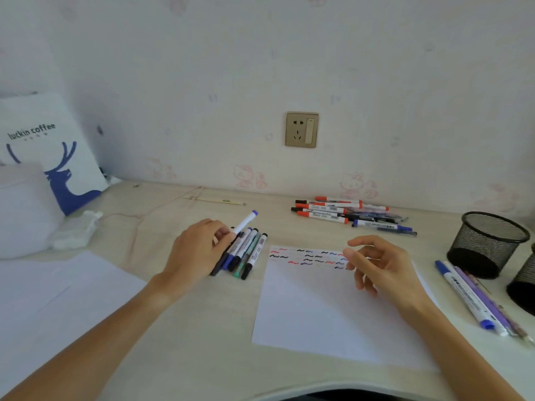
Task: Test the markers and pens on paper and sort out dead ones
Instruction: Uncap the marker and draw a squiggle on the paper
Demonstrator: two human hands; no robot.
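Blue-capped marker [245, 222] in left grip [199, 250]

Left hand [199, 250] pinches blue-capped marker [246, 221] above desk [185, 328].

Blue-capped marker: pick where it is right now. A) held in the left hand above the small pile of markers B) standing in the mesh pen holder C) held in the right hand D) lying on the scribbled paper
A: the left hand pinches the blue-capped marker above the small pile of markers, while the right hand holds nothing.
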